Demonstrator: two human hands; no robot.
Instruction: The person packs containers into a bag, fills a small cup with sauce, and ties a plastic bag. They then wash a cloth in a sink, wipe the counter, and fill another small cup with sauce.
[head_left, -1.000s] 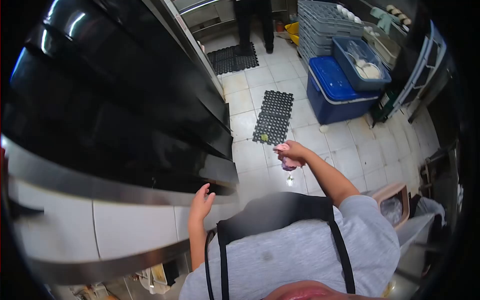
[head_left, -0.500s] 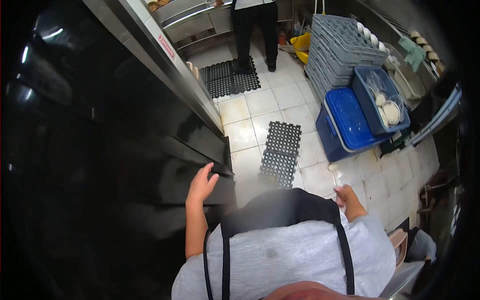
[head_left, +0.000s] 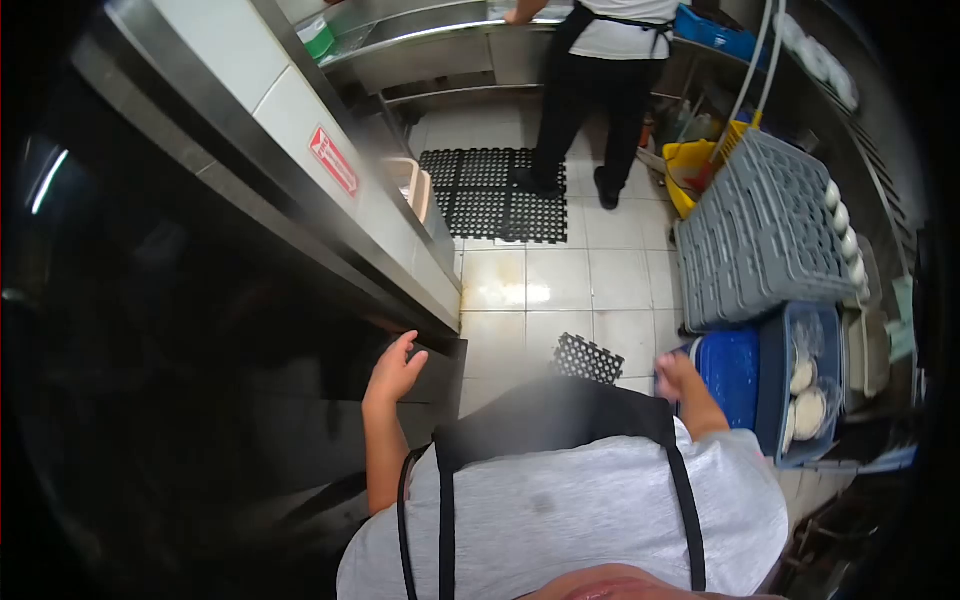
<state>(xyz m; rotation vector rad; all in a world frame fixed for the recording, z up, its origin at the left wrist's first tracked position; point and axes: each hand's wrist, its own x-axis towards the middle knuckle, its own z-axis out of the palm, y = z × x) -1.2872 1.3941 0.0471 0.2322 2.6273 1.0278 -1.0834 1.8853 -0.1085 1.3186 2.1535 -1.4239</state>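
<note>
My left hand (head_left: 396, 371) is held out in front of me, fingers stretched and thumb apart, with nothing in it. It is nearest to the dark, shiny panel (head_left: 230, 300) on my left and the foot of the tiled wall end. On the other side, my right hand (head_left: 676, 374) is curled closed; I cannot tell whether anything is inside. In this view it overlaps the edge of the blue cool box (head_left: 725, 372). Between the hands, my black apron (head_left: 570, 420) hides part of the floor and of a small black rubber mat (head_left: 588, 357).
A person (head_left: 610, 90) stands at a steel counter (head_left: 430, 65) ahead, by a larger rubber mat (head_left: 490, 195). Stacked grey dish racks (head_left: 760, 235), a yellow mop bucket (head_left: 690, 170) and a blue tub (head_left: 775, 400) holding white bowls line the right. White tiles (head_left: 560, 280) run between.
I have moved forward, and the view has turned left. The counter, person and racks appear closer; the small mat and cool box have slid down toward me. Both hands keep much the same pose.
</note>
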